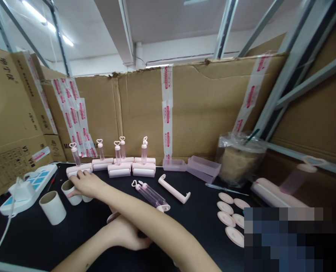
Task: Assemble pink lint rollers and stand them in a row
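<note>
My right hand [90, 185] reaches across to the left, its forearm passing over my left arm. Its thumb lies on the front of a white paper roll [75, 199], with fingers behind the rim. A further white roll [87, 198] shows partly beneath that palm. To the left stands another upright white roll [53, 207]. My left hand [125, 231] is low in the middle, curled and half covered by my right forearm. A small pinkish edge [112, 217] shows at its fingers; what it belongs to is hidden.
Several pink lint rollers with heart-topped handles [120, 169] line the back. Nearer lie clear-pink handles [152, 194], a pink roller frame [174, 189] and round pink caps [226, 207]. A power strip [40, 187] is left; pink covers [203, 169] and a bagged drink cup [238, 162] are right.
</note>
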{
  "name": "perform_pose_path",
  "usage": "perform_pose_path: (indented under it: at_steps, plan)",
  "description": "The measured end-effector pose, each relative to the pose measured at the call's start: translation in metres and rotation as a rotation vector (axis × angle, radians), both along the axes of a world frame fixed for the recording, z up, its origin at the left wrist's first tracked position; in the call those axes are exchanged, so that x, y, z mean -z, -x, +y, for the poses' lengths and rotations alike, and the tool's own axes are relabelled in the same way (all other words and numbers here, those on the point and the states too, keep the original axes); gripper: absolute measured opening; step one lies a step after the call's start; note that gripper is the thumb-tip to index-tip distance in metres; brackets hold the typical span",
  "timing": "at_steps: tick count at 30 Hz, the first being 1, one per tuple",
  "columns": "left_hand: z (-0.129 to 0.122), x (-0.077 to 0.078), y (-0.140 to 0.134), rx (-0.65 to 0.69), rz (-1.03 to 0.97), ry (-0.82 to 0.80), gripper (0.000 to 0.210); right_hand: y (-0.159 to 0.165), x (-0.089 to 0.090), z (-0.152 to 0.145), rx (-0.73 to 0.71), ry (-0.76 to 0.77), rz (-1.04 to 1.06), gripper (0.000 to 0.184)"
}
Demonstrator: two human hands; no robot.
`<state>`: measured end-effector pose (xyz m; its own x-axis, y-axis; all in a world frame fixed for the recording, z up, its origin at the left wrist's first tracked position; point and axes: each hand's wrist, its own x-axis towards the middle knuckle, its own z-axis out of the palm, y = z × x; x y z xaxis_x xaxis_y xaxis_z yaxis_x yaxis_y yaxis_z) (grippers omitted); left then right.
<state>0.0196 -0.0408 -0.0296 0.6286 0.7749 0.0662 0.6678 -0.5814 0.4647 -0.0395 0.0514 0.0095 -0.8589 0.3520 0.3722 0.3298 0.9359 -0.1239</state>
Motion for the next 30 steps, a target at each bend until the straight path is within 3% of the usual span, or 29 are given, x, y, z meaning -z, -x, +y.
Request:
perform_pose_path:
  at_steps: [3, 5, 8, 10, 14, 18, 20, 23, 25, 30]
  plan:
    - [0.001, -0.002, -0.002, -0.047, 0.046, 0.017, 0.045, -0.029, -0.022, 0.001, -0.011, -0.035, 0.093, 0.058]
    - [0.002, -0.003, -0.002, -0.052, 0.079, 0.057, 0.039, -0.064, -0.043, 0.001, -0.013, -0.015, 0.205, 0.056]
    - [0.004, -0.004, -0.002, -0.027, 0.080, 0.077, 0.037, -0.139, -0.070, 0.004, 0.081, 0.033, 0.311, 0.046]
    - [0.002, -0.004, -0.002, -0.017, 0.085, 0.085, 0.036, -0.195, -0.076, 0.009, 0.202, 0.033, 0.338, 0.039]
    - [-0.003, -0.009, -0.004, -0.078, 0.026, -0.015, 0.048, -0.288, -0.056, 0.026, 0.524, -0.011, 0.358, 0.033]
    - [0.003, -0.030, 0.021, -0.267, -0.177, -0.384, 0.034, -0.335, -0.020, 0.039, 0.764, -0.037, 0.278, 0.027]
    - [0.012, -0.044, 0.049, -0.486, -0.223, -0.615, 0.030, -0.344, -0.008, 0.043, 0.831, -0.033, 0.211, 0.025]
    - [0.022, -0.060, 0.102, -0.957, -0.030, -0.801, 0.047, -0.349, 0.000, 0.043, 0.900, -0.018, 0.120, 0.026]
    - [0.025, -0.062, 0.136, -1.175, 0.133, -0.693, 0.063, -0.350, 0.002, 0.042, 0.937, -0.005, 0.072, 0.029]
    - [0.028, -0.038, 0.201, -1.337, 0.237, -0.290, 0.084, -0.356, 0.004, 0.038, 0.997, 0.030, 0.002, 0.047]
